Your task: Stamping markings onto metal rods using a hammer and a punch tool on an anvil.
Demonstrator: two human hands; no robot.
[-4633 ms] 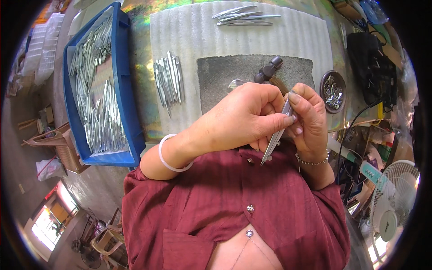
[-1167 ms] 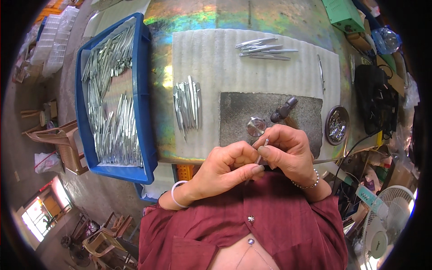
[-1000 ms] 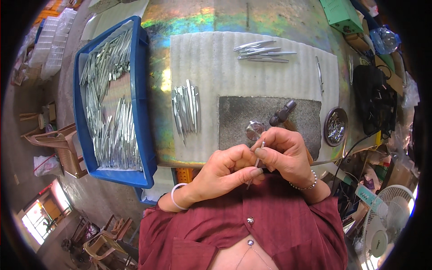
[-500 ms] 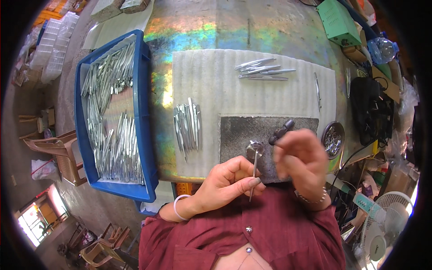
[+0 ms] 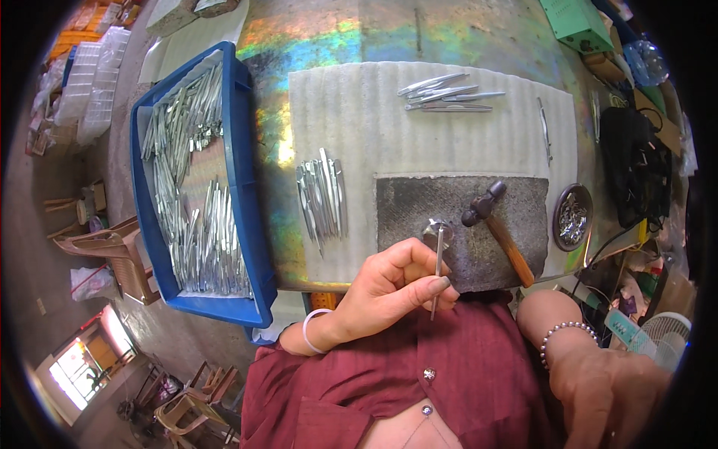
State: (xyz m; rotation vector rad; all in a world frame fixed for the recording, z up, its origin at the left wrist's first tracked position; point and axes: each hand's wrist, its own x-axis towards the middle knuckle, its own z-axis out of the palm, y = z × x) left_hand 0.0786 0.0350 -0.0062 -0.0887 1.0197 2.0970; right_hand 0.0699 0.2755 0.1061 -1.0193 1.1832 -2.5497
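My left hand is closed, pinching a thin silver metal piece between thumb and fingers. The piece stands nearly lengthwise to me, its far end at a small round metal block on the dark grey pad. To the right of it on the pad lies a hammer with a dark head and wooden handle. My right hand is away from the pad at the lower right, beside my body. Its fingers are blurred and partly out of sight, so I cannot make out whether they hold anything.
White foam sheet lies under the pad, bearing a stack of silver pieces at left and a loose group at the back. A blue tray of many such pieces stands left. A round dish of small metal bits sits right.
My right hand has moved from over the hammer to the lower right, leaving the hammer lying uncovered on the pad. My left hand still pinches the metal piece. The view has shifted slightly.
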